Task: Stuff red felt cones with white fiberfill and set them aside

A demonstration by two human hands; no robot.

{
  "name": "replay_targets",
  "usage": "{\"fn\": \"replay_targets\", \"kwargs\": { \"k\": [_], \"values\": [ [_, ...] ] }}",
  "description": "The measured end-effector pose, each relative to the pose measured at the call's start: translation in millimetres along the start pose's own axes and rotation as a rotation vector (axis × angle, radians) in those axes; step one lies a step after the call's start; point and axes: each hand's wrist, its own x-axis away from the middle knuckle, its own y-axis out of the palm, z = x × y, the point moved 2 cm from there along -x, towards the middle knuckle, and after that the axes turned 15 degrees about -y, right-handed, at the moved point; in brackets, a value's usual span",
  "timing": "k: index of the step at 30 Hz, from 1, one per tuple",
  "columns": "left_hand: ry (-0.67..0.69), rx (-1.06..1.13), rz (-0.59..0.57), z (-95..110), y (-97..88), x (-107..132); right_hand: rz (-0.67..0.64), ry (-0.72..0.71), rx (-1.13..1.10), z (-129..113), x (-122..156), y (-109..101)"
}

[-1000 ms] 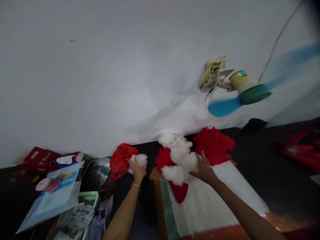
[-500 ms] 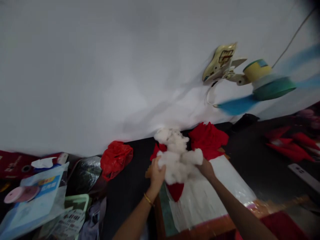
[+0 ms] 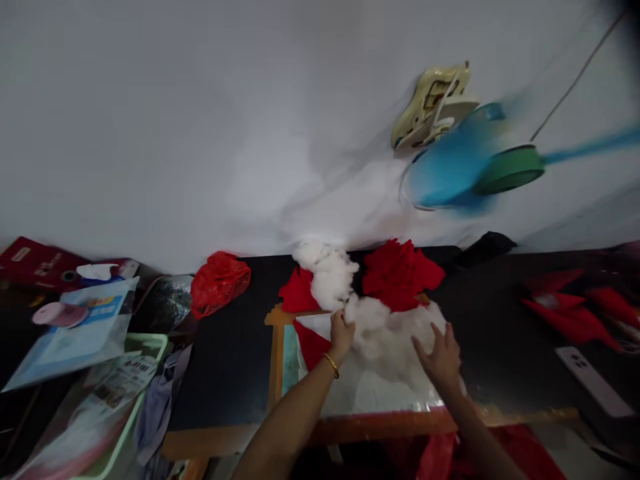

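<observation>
A heap of white stuffing (image 3: 380, 327) lies on a white sheet (image 3: 375, 393) on a wooden-edged board. My left hand (image 3: 341, 333), with a gold bangle at the wrist, pinches the left side of the stuffing. My right hand (image 3: 440, 357) rests with spread fingers on its right side. A red cloth piece (image 3: 310, 340) lies under the stuffing by my left hand. More red cloth (image 3: 400, 273) is bunched behind the heap, with another clump of stuffing (image 3: 325, 270) beside it.
A red plastic bag (image 3: 217, 283) sits on the dark table to the left. Further left are a green basket (image 3: 145, 373) with papers, a blue packet (image 3: 80, 327) and a pink tape roll (image 3: 59, 313). A blue fan (image 3: 465, 167) spins on the white wall. Red pieces (image 3: 575, 310) lie at right.
My left hand left the red bag and came to the stuffing. Both hands then drew the stuffing down toward me onto the white sheet, my right hand flattening on it.
</observation>
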Motion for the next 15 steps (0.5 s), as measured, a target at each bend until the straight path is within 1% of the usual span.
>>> {"fn": "replay_targets", "kwargs": {
  "k": [1, 2, 3, 4, 5, 6, 8, 9, 11, 13, 15],
  "values": [
    [-0.019, -0.012, 0.014, -1.4, -2.5, -2.1, 0.003, -0.105, -0.008, -17.3, 12.0, 3.3],
    [-0.031, -0.017, 0.014, -2.1, -4.4, -3.1, -0.03, -0.209, -0.011, -33.5, 24.5, 8.3],
    [-0.038, -0.016, 0.013, -2.1, -6.1, -2.8, -0.091, -0.31, -0.008, -47.0, 36.4, 15.1],
    [-0.04, -0.009, 0.014, -1.6, -7.8, -1.3, -0.165, -0.407, -0.009, -56.5, 46.3, 23.4],
    [-0.04, 0.003, 0.017, -0.8, -10.0, 1.3, -0.249, -0.494, 0.0, -61.1, 53.0, 32.7],
    [-0.036, 0.019, 0.02, -0.1, -13.1, 4.9, -0.313, -0.54, 0.02, -60.3, 55.3, 42.0],
    [-0.022, 0.058, 0.023, 0.4, -23.2, 14.4, -0.384, -0.542, 0.078, -47.3, 46.1, 57.4],
    [-0.012, 0.078, 0.022, 0.0, -30.6, 20.0, -0.395, -0.51, 0.104, -38.4, 35.9, 62.1],
    [0.008, 0.115, 0.01, -2.1, -48.9, 32.0, -0.424, -0.488, 0.111, -25.5, 11.4, 63.2],
    [0.021, 0.151, -0.016, -5.1, -68.9, 43.8, -0.451, -0.471, 0.082, -24.4, -9.9, 51.9],
    [0.029, 0.182, -0.054, -7.9, -87.0, 54.4, -0.404, -0.444, 0.014, -37.0, -22.2, 30.3]
  ]
}}
